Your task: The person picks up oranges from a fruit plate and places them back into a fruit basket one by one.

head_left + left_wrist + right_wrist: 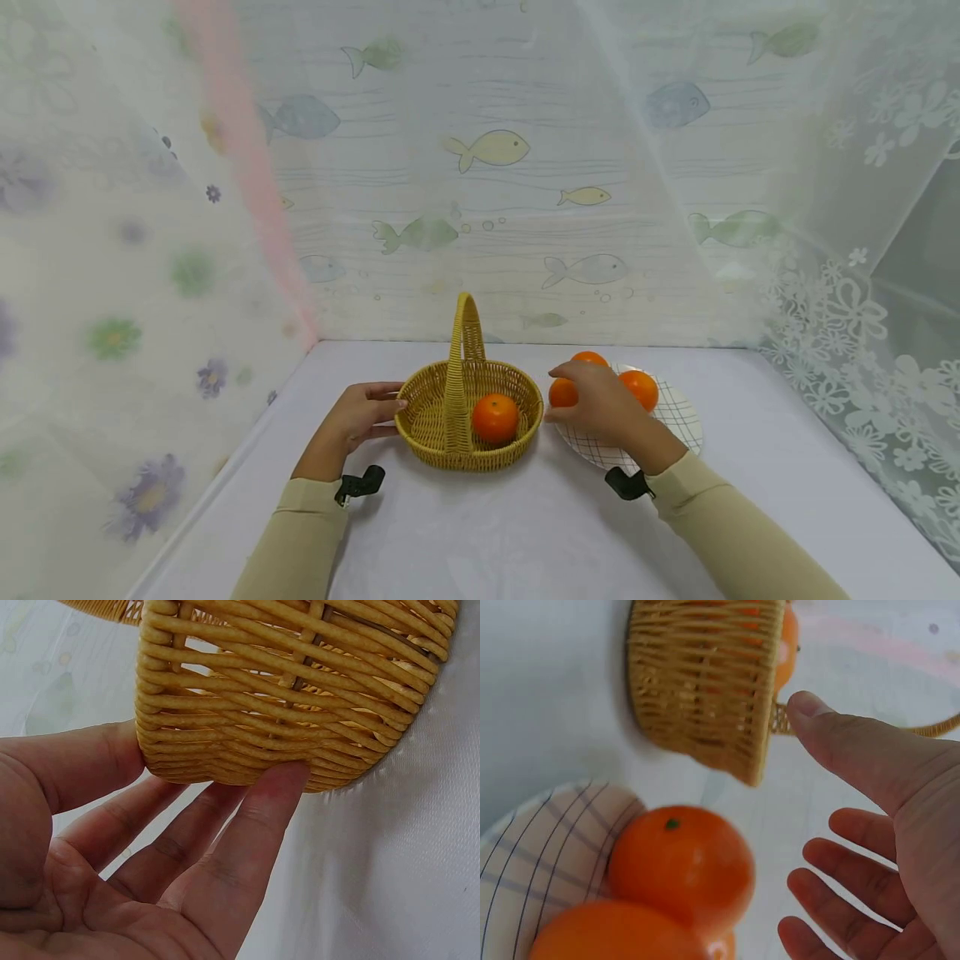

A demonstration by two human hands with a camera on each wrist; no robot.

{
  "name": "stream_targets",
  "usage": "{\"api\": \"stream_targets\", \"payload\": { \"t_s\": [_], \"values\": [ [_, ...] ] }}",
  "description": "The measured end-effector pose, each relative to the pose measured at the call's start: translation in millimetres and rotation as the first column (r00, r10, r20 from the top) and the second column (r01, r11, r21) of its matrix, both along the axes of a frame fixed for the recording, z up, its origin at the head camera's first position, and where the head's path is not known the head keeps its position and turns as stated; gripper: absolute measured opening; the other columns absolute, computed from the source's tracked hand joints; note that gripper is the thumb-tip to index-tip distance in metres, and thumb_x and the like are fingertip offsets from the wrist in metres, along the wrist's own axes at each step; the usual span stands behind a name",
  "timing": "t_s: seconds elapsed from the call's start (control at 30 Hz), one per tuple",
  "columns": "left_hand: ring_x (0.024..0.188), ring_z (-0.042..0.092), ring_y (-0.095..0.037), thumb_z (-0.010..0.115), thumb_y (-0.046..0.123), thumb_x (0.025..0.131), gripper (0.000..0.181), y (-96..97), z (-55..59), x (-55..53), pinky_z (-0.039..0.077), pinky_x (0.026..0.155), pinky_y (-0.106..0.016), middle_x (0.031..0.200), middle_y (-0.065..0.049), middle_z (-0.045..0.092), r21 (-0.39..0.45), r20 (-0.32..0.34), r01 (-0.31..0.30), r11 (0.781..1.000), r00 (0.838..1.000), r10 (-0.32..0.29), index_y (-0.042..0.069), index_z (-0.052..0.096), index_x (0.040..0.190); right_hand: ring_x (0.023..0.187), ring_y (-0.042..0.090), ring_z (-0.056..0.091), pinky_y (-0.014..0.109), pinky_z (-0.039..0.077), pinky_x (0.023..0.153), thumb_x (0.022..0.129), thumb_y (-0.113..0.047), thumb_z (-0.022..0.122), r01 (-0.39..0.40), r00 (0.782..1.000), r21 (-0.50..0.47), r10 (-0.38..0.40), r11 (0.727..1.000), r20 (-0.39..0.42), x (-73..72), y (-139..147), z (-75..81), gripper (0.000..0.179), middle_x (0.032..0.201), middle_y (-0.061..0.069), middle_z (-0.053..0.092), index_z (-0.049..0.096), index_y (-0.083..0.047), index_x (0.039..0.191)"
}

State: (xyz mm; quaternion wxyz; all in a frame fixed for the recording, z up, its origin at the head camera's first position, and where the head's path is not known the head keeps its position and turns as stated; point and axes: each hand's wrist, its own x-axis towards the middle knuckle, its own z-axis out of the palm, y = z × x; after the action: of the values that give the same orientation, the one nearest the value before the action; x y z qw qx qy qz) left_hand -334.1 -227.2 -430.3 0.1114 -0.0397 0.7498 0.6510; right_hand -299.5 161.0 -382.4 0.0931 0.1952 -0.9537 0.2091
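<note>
A yellow wicker basket (427,454) with a tall arched handle stands on the table, one orange (495,419) inside it at the right. My left hand (363,417) touches the basket's left end; its fingers (255,817) and thumb rest against the outside of the weave. Over the plate (682,421), white with dark crossing lines, hovers my right hand (600,404). In the right wrist view its fingers are spread and hold nothing, apart from the nearest orange (682,866). Several oranges lie on that plate, partly hidden by the hand in the head view.
A white cloth (465,533) covers the table. Behind it hangs a curtain (495,217) printed with fish, and flowered sheer fabric (862,333) drapes down the right side. A flower-patterned sheet (150,375) closes off the left.
</note>
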Motion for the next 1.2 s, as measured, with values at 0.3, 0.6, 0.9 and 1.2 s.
{"api": "stream_targets", "payload": {
  "t_s": [0.3,0.6,0.9,1.2],
  "values": [
    [0.104,0.065,-0.029,0.071,0.013,0.086,0.047,-1.1,-2.2,-1.1,0.057,0.079,-0.045,0.128,-0.014,0.059,-0.006,0.002,-0.003,1.0,1.0,0.003,0.012,0.057,0.131,0.109,0.025,0.055,0.045,0.048,0.094,0.069,-0.043,0.084,0.032,0.998,0.062,-0.029,0.998,-0.053,5.5,25,-8.4,0.064,0.123,0.001,0.062,0.063,-0.014,0.121],
    [0.103,0.066,-0.028,0.072,0.013,0.085,0.05,-0.1,-1.5,0.1,0.057,0.08,-0.045,0.13,-0.015,0.058,-0.005,0.001,-0.004,1.0,1.0,0.004,0.011,0.056,0.132,0.105,0.024,0.057,0.043,0.054,0.084,0.065,-0.042,0.086,0.063,0.992,0.072,-0.055,0.995,-0.111,11.4,41,-17.6,0.061,0.114,0.003,0.066,0.066,-0.013,0.115],
    [0.102,0.066,-0.027,0.072,0.014,0.084,0.05,-0.1,-2.9,-1.4,0.057,0.079,-0.044,0.129,-0.014,0.058,-0.011,0.006,-0.012,1.0,1.0,0.012,0.012,0.056,0.132,0.109,0.025,0.054,0.046,0.054,0.082,0.067,-0.039,0.085,0.088,0.995,0.063,-0.085,0.994,-0.044,14.5,53,-25.3,0.057,0.113,0.003,0.065,0.067,-0.014,0.115],
    [0.105,0.065,-0.03,0.071,0.012,0.085,0.048,-1.4,-3.0,-1.6,0.058,0.079,-0.044,0.129,-0.014,0.058,0.003,0.006,-0.003,1.0,1.0,0.003,0.011,0.057,0.131,0.105,0.026,0.053,0.048,0.052,0.089,0.066,-0.035,0.086,0.082,0.994,0.042,-0.079,0.996,-0.076,23.4,68,-29.3,0.058,0.117,0.007,0.058,0.067,-0.01,0.114]
  ]
}}
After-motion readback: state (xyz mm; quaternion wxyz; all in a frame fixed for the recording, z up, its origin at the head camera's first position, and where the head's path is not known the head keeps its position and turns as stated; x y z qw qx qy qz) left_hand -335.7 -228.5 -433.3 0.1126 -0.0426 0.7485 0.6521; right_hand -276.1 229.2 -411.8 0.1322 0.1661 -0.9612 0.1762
